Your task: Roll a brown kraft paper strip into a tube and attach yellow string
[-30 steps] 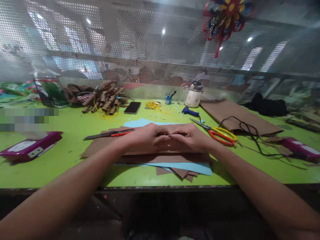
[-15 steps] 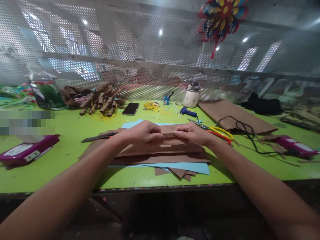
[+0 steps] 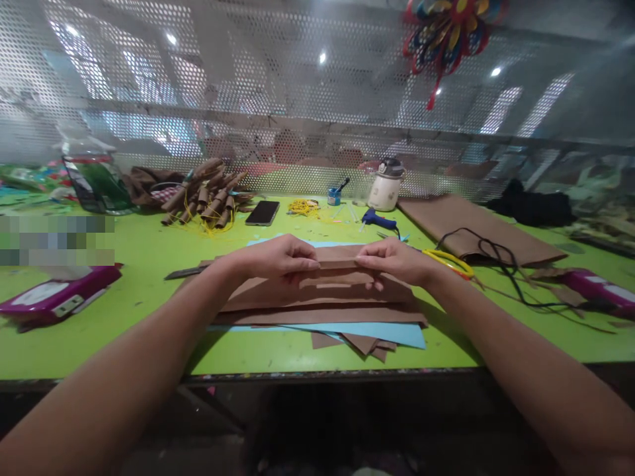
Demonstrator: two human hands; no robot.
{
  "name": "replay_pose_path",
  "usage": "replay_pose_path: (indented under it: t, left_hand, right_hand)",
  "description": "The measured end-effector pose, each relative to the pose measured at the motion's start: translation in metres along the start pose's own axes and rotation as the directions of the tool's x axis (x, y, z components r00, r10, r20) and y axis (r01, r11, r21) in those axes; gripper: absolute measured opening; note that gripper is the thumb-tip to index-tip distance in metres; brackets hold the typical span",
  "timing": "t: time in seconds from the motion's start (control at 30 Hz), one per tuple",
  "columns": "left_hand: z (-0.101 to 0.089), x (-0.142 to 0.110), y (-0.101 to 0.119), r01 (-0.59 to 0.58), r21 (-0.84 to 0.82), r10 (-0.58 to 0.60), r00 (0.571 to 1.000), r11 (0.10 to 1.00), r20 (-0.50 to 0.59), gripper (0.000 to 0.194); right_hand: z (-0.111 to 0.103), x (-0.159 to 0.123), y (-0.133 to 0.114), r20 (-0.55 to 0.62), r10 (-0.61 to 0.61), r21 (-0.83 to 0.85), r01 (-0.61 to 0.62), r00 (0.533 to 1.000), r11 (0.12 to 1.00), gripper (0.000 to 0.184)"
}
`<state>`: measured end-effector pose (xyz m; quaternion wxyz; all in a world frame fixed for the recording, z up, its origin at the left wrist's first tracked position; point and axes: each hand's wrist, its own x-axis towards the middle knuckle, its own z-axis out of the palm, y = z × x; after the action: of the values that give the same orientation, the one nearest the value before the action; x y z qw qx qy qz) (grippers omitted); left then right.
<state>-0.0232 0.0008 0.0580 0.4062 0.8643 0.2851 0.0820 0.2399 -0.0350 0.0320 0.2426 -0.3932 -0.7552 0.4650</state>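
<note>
- Locate the folded brown paper (image 3: 338, 256) between the left hand (image 3: 288, 259) and right hand (image 3: 391, 260), above the stacked brown sheets (image 3: 322, 295), near the middle of the front edge of the desk (image 3: 258, 357).
- Note the grip: pinching the folded paper at two spots, thumbs pressed against fingers.
- Treat as light, thin and fairly stiff; probably easily creased, unlikely to slip.
- Hold near both ends of the fold, with even pressure.
- Keep clear of the scissors (image 3: 446, 257) beside the right wrist.
</note>
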Motion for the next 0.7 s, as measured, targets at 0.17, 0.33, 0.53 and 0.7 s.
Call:
replay_pose_path:
  t: [0.17, 0.33, 0.53, 0.7]
  left_hand:
    - [0.001, 0.001, -0.003, -0.002, -0.092, 0.001, 1.0, 0.996, -0.004, 0.033]
    - [0.003, 0.0, -0.006, -0.039, -0.291, 0.04, 0.999, 0.956, -0.002, 0.031]
    - [0.018, -0.001, 0.005, -0.053, -0.501, 0.112, 0.99, 0.864, 0.088, 0.028]
    - [0.03, 0.001, 0.009, -0.059, -0.559, 0.14, 0.985, 0.827, 0.104, 0.024]
  right_hand:
    - [-0.003, -0.001, 0.003, 0.0, -0.01, 0.098, 0.01, 1.0, 0.995, 0.036]
    - [-0.002, 0.002, 0.007, -0.117, -0.058, 0.405, 0.101, 0.991, 0.909, 0.038]
    - [0.02, -0.002, -0.01, -0.081, -0.205, 0.402, 0.22, 0.976, 0.889, 0.045]
    - [0.025, -0.007, -0.02, -0.048, -0.281, 0.147, 0.285, 0.959, 0.947, 0.028]
